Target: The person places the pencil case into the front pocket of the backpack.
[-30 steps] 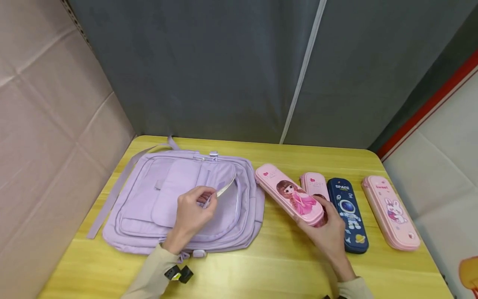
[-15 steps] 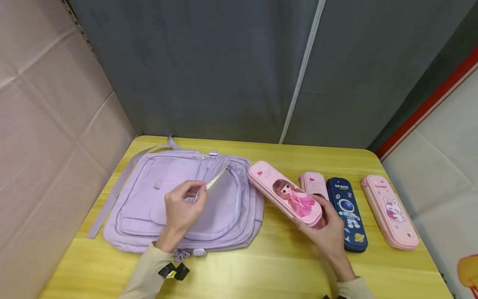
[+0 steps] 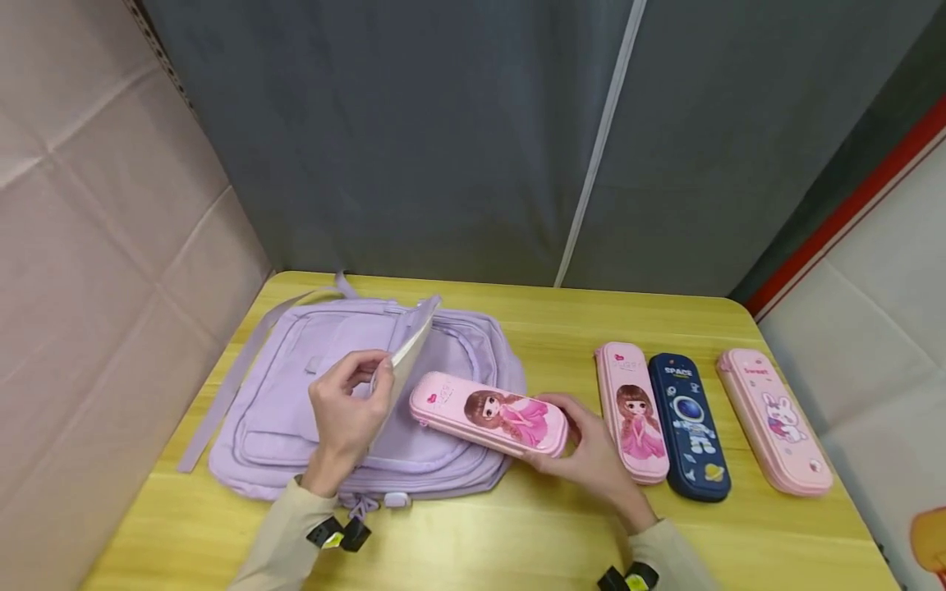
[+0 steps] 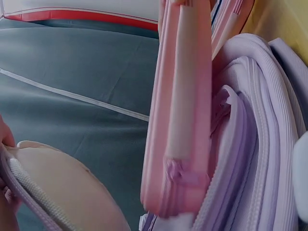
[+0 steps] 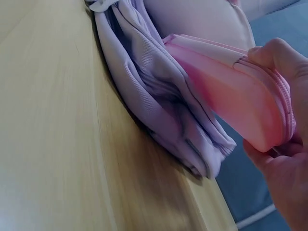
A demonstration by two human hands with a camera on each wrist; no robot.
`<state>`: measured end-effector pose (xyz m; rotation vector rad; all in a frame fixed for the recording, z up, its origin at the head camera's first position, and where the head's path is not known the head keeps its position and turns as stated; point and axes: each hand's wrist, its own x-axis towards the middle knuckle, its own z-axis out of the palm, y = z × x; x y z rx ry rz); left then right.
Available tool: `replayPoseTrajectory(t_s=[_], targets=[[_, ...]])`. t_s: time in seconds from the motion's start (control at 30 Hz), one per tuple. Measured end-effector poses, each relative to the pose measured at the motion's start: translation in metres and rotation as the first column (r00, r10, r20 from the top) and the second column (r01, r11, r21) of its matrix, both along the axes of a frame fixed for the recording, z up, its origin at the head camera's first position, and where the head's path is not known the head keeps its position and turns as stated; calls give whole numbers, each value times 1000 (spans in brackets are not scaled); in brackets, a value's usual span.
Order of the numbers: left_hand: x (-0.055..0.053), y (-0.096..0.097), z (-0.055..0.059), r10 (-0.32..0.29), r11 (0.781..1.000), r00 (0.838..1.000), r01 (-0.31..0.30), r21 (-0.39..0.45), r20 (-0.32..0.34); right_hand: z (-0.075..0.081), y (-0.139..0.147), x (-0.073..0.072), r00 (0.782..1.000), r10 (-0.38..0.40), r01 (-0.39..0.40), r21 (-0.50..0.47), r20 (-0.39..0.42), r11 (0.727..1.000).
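A lilac backpack (image 3: 296,394) lies flat on the table, its front pocket open. My left hand (image 3: 347,410) pinches the edge of the pocket flap (image 3: 402,361) and holds it raised, so the pale lining shows. My right hand (image 3: 591,451) grips one end of a pink pencil case (image 3: 488,414) with a doll picture. The far end of that case is over the pocket opening, close to the flap. In the right wrist view, thumb and fingers clasp the end of the pink pencil case (image 5: 231,96). From the left wrist, the case's zipped side (image 4: 180,110) appears beside the pocket's zipper edge (image 4: 226,159).
To the right lie a second pink doll pencil case (image 3: 631,410), a navy astronaut case (image 3: 691,427) and a pink rabbit case (image 3: 774,423). A grey curtain (image 3: 414,139) hangs behind the yellow wooden table (image 3: 502,550). A strap (image 3: 229,390) trails left of the backpack.
My right hand has carried the pink pencil case left over the backpack and turned it closer to level. My left hand has drawn the flap further left and up, widening the pocket.
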<state>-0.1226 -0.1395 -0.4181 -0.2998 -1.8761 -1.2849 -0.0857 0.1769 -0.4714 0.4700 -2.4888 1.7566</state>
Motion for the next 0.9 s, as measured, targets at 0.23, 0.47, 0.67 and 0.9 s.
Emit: replayPoseTrajectory(t_s=[0.23,0.47,0.67,0.9], targets=[[0,5,3,-67,994,998,68,90,-15,1,-16,-11,996,36,-41,70,76,997],[0,7,9,-138,974,989,144,175,-49,4,-30,-30,989,128,-132,57,75,990],[-2,10,9,-162,970,983,176,170,-90,6,-46,-44,981,193,-195,128,30,972],[-4,11,8,-145,977,978,166,134,-152,9,-71,-57,960,279,-267,223,-24,938]])
